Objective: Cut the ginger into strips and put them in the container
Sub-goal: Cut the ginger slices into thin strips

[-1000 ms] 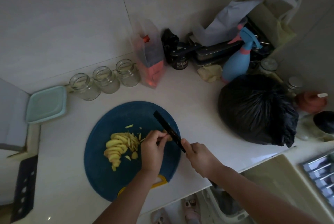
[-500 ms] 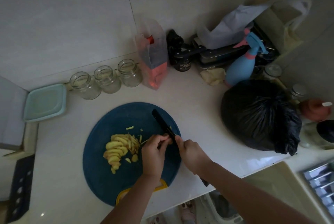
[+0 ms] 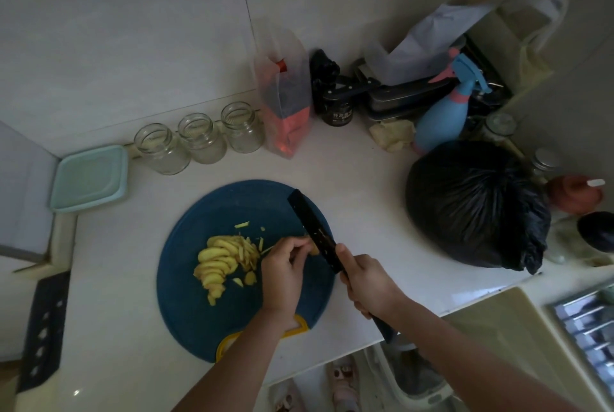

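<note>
A round blue cutting board (image 3: pixel 199 312) lies on the white counter (image 3: pixel 365 185). Its rim at 6 o'clock, where a yellow handle tab (image 3: pixel 296 325) sits, comes close to the counter's front edge. From the board's middle, a fanned pile of ginger slices (image 3: pixel 216 265) lies at 9 o'clock, with cut ginger strips (image 3: pixel 248 250) touching its right side and a few loose bits scattered toward 12 o'clock. The left hand (image 3: pixel 282 273) rests at the board's centre, its fingers curled and pinching a small ginger piece (image 3: pixel 311 245) just beside the blade. The right hand (image 3: pixel 368 282) is wrapped around the handle of the black knife (image 3: pixel 312 228), index finger laid along the spine. The blade runs over the board's rim from 3 o'clock up to 1 o'clock. The teal container (image 3: pixel 88 177) sits well apart from the board at 10 o'clock, against the corner of the wall. Three glass jars (image 3: pixel 199 137) stand in a row at 11 to 12 o'clock, leaving a band of bare counter between them and the rim. A black bag (image 3: pixel 471 209) bulks at 2 to 3 o'clock, with open counter between it and the knife. At 8 o'clock a dark panel with holes (image 3: pixel 43 328) borders the counter's left edge.
</note>
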Tool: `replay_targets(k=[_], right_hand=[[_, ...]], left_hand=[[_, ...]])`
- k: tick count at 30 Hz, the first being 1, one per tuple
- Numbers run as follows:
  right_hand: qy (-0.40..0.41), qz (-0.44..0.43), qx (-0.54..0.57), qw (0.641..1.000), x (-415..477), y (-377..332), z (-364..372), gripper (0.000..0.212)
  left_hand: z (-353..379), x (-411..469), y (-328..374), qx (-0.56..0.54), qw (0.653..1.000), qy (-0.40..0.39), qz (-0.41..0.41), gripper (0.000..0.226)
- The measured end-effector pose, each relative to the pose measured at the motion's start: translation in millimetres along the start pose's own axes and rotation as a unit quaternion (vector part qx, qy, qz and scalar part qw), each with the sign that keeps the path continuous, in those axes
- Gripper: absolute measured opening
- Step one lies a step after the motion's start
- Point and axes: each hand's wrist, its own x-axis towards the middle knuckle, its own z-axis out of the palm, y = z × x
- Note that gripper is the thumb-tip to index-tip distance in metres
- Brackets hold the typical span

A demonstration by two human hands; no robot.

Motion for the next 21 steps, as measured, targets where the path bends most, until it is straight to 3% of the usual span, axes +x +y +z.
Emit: replay_targets(k=[21], right_hand=[[0.008,0.031,-0.082,0.996,9,-4,18,0.062]], left_hand=[[5,2,-6,0.016,1.000,0.005,-0.007,0.009]])
